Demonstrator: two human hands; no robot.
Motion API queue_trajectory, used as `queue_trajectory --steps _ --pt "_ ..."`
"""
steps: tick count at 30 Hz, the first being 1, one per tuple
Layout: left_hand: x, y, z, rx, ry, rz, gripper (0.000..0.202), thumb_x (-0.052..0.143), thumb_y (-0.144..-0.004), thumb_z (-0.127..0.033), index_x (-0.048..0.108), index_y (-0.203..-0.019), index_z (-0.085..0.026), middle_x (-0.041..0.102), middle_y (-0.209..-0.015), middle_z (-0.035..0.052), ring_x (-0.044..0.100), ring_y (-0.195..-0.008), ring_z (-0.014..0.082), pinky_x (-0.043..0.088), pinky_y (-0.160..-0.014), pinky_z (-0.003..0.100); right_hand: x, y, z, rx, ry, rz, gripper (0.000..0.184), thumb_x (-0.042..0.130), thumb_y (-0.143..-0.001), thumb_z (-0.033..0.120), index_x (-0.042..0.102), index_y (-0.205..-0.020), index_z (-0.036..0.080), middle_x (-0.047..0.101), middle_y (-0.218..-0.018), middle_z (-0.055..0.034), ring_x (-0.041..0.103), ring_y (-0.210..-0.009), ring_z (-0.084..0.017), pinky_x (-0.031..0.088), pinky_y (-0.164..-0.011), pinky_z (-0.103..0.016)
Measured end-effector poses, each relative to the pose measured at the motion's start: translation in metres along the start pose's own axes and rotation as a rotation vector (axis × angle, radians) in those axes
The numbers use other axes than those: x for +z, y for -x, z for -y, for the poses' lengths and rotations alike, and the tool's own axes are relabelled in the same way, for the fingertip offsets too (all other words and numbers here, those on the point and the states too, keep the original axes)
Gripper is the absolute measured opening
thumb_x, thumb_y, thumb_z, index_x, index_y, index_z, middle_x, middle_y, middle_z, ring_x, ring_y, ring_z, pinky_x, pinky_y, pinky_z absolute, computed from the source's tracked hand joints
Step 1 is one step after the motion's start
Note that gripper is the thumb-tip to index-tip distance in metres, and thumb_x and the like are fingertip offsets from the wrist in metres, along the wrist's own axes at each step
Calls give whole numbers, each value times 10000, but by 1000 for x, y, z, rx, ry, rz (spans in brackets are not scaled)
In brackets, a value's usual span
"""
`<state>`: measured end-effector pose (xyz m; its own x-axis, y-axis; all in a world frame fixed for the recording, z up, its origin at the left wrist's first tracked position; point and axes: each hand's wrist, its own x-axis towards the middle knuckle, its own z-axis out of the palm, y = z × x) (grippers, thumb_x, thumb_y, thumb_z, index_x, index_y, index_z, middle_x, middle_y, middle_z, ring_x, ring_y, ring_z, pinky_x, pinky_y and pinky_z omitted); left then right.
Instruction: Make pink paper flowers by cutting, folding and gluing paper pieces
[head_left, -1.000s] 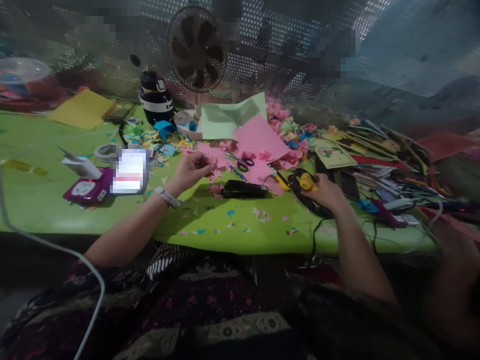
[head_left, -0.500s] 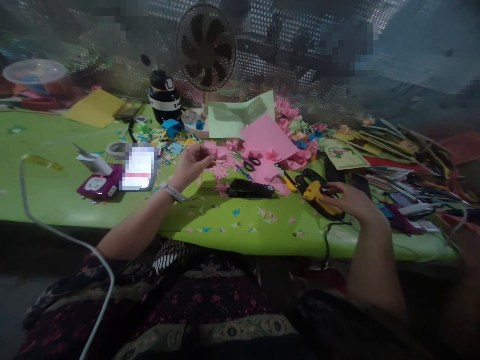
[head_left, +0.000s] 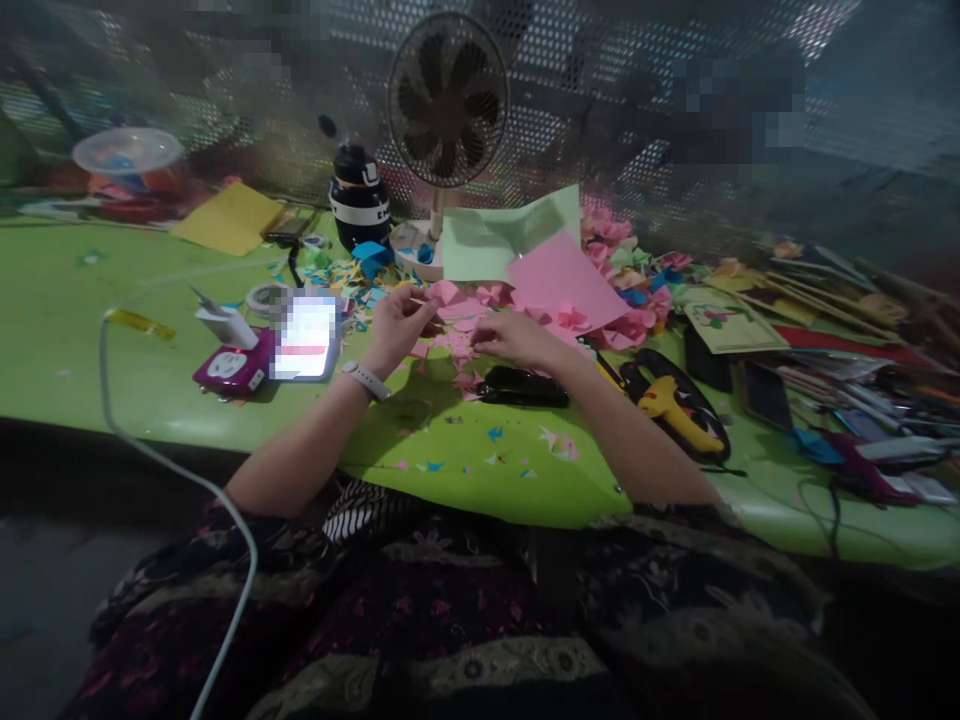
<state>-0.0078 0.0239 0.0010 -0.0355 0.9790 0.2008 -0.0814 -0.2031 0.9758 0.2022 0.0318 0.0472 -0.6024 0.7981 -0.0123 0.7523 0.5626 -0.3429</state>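
Observation:
My left hand (head_left: 399, 328), with a pale band on the wrist, is over the green table beside pink paper scraps (head_left: 459, 345). Its thumb and fingers are pinched together; whatever is in them is too small to tell. Facing it across a short gap, my right hand (head_left: 517, 340) has its fingers curled together above the scraps, their contents hidden. Just below the right hand lies a black stapler (head_left: 523, 386). A yellow glue gun (head_left: 681, 412) rests on a black holder to the right, apart from both hands. Behind the hands leans a pink paper sheet (head_left: 564, 280).
A lit phone (head_left: 306, 338) and a purple power socket (head_left: 234, 368) stand at left, with a white cable (head_left: 187, 470) hanging in front. A fan (head_left: 448, 100), a black bottle (head_left: 360, 200) and a light green sheet (head_left: 510, 240) are at the back. Pens and papers crowd the right.
My right hand has left the glue gun and moved left to the pink scraps beside my left hand. The left hand stays pinched near the same scraps. The view has shifted slightly left.

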Motion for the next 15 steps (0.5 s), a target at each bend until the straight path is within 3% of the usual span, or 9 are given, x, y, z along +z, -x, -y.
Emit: queue_trajectory --steps 3,7,11,15 --pt "0 -1 3 9 24 1 203 757 -844 -301 588 -844 -189 697 -690 14 704 -622 129 590 -605 251 12 -23 3 -5 66 96 93 728 -803 116 747 -836 200 763 -914 -59 662 -842 -211 408 -695 -299" --pt "1 -2 5 8 44 12 162 739 -858 -267 601 -834 -184 711 -730 20 704 -635 121 600 -634 260 22 -34 2 26 41 141 91 759 -773 117 739 -786 205 752 -829 -42 655 -765 -194 386 -655 -287" --pt "1 -3 7 -19 75 14 144 732 -856 -245 605 -837 -183 721 -772 23 712 -696 121 601 -674 260 26 -35 -1 27 12 121 172 711 -736 40 723 -749 211 747 -800 -24 651 -751 -182 384 -649 -275" --pt "2 -3 9 -102 131 30 165 767 -804 -189 614 -864 -176 730 -827 32 716 -771 130 594 -693 257 24 -28 -4 34 -28 40 154 652 -772 59 716 -787 198 755 -851 -38 653 -780 -183 407 -672 -279"
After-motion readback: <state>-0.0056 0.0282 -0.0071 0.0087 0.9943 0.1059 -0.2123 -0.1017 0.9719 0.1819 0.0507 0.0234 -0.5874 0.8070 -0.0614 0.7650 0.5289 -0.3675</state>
